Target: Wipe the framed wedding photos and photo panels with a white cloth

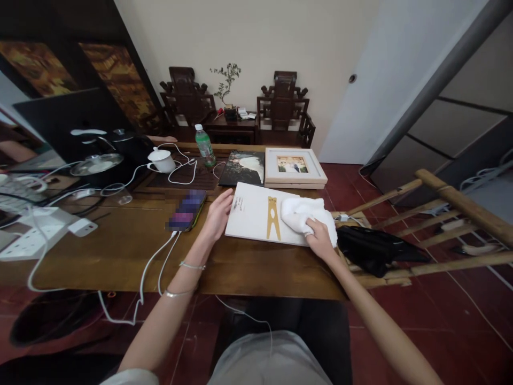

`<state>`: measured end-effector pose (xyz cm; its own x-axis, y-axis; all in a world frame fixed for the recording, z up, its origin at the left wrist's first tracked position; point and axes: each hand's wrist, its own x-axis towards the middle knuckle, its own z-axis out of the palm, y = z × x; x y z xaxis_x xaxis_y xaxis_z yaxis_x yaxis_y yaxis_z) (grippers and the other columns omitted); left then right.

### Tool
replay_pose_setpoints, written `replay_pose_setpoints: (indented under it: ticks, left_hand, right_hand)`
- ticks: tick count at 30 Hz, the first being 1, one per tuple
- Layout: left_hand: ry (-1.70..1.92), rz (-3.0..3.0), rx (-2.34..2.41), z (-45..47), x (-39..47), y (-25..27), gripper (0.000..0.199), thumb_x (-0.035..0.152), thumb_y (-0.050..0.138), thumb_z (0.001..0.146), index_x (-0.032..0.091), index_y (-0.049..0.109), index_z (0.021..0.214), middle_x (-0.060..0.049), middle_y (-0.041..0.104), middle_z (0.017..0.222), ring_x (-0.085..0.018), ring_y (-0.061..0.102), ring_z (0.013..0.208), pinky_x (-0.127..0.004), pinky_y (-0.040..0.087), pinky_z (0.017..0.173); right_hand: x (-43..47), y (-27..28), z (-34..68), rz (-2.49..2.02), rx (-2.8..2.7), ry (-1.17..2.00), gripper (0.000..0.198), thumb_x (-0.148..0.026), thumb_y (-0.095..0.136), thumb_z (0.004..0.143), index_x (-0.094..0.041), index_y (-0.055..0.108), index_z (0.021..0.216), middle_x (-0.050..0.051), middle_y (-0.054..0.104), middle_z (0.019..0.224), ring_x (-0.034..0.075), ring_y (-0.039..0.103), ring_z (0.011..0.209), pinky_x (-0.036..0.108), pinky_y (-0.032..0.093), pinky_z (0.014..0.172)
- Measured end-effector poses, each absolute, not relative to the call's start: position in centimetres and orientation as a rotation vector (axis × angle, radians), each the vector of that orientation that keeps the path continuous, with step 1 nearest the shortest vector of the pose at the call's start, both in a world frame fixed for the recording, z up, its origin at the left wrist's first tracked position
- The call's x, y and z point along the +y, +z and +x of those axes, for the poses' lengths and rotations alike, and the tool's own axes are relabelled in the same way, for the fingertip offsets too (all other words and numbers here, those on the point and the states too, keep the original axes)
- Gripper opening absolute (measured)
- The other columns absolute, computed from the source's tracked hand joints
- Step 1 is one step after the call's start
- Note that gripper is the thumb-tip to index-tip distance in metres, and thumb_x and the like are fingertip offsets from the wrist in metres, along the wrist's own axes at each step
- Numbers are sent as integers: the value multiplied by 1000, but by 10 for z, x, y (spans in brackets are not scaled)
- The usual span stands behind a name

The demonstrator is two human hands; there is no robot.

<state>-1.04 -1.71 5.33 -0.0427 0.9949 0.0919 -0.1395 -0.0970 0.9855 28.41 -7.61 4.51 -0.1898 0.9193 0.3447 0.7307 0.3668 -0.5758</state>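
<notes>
the left hand (pixel 219 215) is extended, the right hand (pixel 320 239) curled.

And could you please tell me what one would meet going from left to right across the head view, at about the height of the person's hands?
White power strip → phone → left hand → white board with a gold shape → white cloth → black bag-like item.
</notes>
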Motion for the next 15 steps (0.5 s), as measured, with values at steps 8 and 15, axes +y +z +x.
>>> replay_pose_setpoints:
  ticks: [8,15]
  left_hand:
    - [1403,1499,1157,21,-77,115,53,51,24,97,31,27,146,-6,46,142,-27,47,129,-41,44,102]
    - [1485,1296,1052,44,-124,148,58,60,27,93,36,25,146,-1,39,147,-29,33,137,-43,38,107]
  right_hand:
    - [-126,88,214,-1022,-2274,266,8,-26,50,83,-23,57,84,9,42,145,29,33,135,58,20,110]
    - [-138,94,196,-936,-2134,117,25,-8,43,81,-25,60,73,4,47,141,24,30,139,58,25,111]
